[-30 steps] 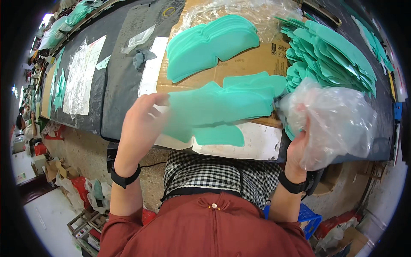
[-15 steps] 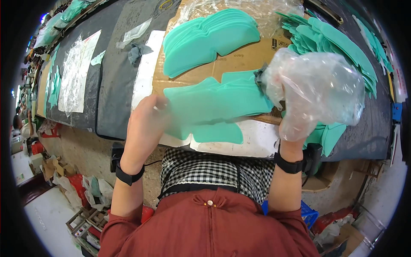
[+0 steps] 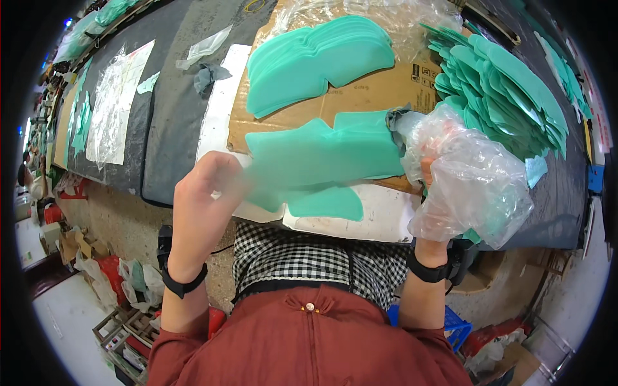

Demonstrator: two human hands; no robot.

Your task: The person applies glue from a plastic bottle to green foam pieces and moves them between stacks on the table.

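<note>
My left hand (image 3: 209, 196) is closed in a pinch at the left end of a teal green curved sheet piece (image 3: 367, 145). That end and my fingertips are smeared by motion. My right hand (image 3: 427, 171) is at the piece's right end, closed on a crumpled dark grey cloth (image 3: 400, 125). A clear plastic bag (image 3: 479, 186) bunches around this hand and hides most of its fingers. Another teal piece (image 3: 328, 204) lies below, near the table edge. Beyond, a neat stack of teal pieces (image 3: 322, 58) rests on flattened brown cardboard (image 3: 367, 92).
A loose heap of teal pieces (image 3: 496, 90) spreads at the right, with a pale blue scrap (image 3: 535, 170) beside it. On the dark table (image 3: 174, 128) to the left lie another grey cloth (image 3: 210, 77) and a clear plastic scrap (image 3: 205, 48). Clear film (image 3: 380, 16) lies at the back.
My right hand and the bag have come nearer to me, uncovering more of the heap and the pale blue scrap. My left hand has shifted slightly left, still at the piece's end.
</note>
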